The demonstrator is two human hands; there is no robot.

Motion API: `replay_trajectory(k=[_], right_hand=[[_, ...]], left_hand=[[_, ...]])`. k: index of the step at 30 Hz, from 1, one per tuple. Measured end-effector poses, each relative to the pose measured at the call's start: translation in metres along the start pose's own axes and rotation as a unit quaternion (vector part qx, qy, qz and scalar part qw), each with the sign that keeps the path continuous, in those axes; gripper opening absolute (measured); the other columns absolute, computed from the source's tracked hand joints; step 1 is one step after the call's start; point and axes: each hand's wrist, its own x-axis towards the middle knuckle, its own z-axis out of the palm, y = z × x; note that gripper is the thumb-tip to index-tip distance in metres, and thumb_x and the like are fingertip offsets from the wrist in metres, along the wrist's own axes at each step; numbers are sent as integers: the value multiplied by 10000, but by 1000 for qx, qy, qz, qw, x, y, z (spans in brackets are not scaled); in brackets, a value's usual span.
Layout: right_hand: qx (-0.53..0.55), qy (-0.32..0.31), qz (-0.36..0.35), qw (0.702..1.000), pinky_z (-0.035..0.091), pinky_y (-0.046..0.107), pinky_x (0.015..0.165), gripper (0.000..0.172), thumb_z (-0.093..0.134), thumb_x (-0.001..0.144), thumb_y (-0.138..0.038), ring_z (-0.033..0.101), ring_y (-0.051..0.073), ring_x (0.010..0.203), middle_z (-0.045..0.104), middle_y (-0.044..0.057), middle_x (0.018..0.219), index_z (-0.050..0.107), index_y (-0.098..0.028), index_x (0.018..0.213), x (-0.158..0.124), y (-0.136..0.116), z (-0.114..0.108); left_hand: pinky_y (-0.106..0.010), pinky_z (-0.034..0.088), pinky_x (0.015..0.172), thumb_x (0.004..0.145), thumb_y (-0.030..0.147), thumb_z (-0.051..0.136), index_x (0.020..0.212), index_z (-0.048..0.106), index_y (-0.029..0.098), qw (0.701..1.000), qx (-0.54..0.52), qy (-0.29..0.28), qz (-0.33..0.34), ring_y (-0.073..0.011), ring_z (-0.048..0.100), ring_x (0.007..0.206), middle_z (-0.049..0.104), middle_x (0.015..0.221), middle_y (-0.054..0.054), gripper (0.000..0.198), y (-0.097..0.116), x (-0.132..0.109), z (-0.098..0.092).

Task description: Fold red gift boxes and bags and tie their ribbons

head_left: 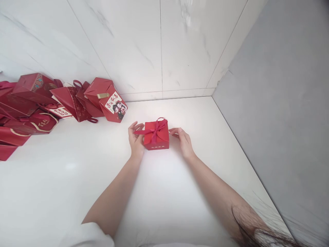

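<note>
A small red gift box [158, 144] stands upright on the white tabletop [164, 192], its folded top tied with a red ribbon [154, 130] in a bow. One ribbon tail sticks out leftward over my left hand [136, 140]. That hand is beside the box's left side, fingers apart and curving up, with the thumb close to the box wall. On the other side is my right hand [183, 140], its fingers loosely bent and the fingertips close to the box's right side. Neither hand wraps round the box.
Several red gift boxes lie piled at the left, the closest being a box with a cartoon couple label [117, 104]. A marbled tile wall [138, 44] closes off the back. A grey panel [280, 103] borders the table's right edge. Strands of hair hang at lower right.
</note>
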Motion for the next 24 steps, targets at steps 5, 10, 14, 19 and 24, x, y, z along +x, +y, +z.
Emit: replay_trajectory(k=[5,10,14,19,24], right_hand=[[13,10,10,1000,514,375,917,528,428,958,-648,632,240,1068,698,73,1025,709,-222,825,1,0,2],[21,20,14,1000,530,381,873,547,444,932,-680,642,241,1014,704,80,1000,710,-213,828,2,2,4],[10,24,9,1000,537,391,871,588,427,914,-715,645,246,1007,715,89,1001,712,-210,822,3,2,4],[5,32,11,999,547,388,856,595,438,896,-727,654,247,997,725,102,1003,709,-204,809,3,7,2],[-5,39,19,999,552,390,830,564,482,880,-702,664,244,953,726,112,969,703,-193,780,-1,12,-1]], left_hand=[[-456,397,1142,925,422,531,1254,543,225,989,88,-9,115,-253,552,1307,617,1310,-116,384,41,18,-14],[-523,216,1237,817,605,679,1476,430,262,837,301,-435,138,-336,184,1544,366,1598,-123,783,124,39,-2],[-641,17,1226,629,632,818,1585,223,247,671,469,-565,107,-399,74,1551,277,1634,-163,1190,144,42,17],[-464,378,1142,697,546,768,1531,329,201,673,522,-513,106,-349,398,1418,420,1521,-167,1004,137,23,5],[-372,531,945,622,526,831,1342,514,213,718,530,-450,35,-308,590,1184,562,1328,-123,846,177,-10,-60]])
